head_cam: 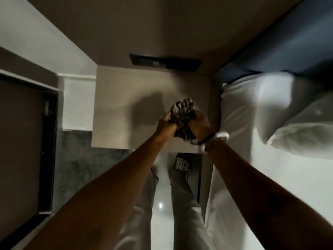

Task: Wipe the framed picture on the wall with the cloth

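Note:
A dark-and-white striped cloth [182, 115] is bunched between both my hands above the beige bedside table [115, 109]. My left hand [164, 126] grips its left side, and my right hand [199, 124] grips its right side, with a white watch on that wrist. The cloth's lower end hangs between my wrists. No framed picture is visible in this view; I am looking steeply down.
A white bed [270, 168] with pillows [295, 130] lies to the right. A dark switch panel [164, 62] sits on the wall behind the table. A dark-framed panel [25, 141] stands at the left. My legs and a patterned sandal [182, 164] are below on the glossy floor.

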The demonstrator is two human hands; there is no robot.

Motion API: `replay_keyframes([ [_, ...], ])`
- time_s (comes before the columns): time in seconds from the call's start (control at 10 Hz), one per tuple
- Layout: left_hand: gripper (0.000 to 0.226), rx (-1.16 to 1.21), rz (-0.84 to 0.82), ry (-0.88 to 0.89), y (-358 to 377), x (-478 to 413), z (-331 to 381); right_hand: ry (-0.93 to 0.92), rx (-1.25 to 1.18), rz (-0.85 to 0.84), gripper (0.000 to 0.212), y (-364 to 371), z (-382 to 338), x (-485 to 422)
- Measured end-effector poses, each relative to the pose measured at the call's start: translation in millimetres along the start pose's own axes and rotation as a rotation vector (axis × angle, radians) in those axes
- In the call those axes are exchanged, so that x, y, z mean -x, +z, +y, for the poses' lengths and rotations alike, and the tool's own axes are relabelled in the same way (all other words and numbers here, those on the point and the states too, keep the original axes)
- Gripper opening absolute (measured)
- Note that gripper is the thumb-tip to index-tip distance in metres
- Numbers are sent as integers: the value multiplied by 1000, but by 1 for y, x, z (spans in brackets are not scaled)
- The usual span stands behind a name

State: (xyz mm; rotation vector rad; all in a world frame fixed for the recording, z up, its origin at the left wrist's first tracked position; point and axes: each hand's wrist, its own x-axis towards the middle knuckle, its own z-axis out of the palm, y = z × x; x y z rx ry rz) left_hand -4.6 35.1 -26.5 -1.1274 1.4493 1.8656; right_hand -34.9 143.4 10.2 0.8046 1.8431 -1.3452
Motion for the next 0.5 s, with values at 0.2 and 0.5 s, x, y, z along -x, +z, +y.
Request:
replay_keyframes([
  [0.2,34,-334,17,51,8,-65,-56,134,203,59,39,9,63,-81],
  [0.5,39,-785,40,48,5,-10,-61,69,737,-33,80,-13,91,-46],
])
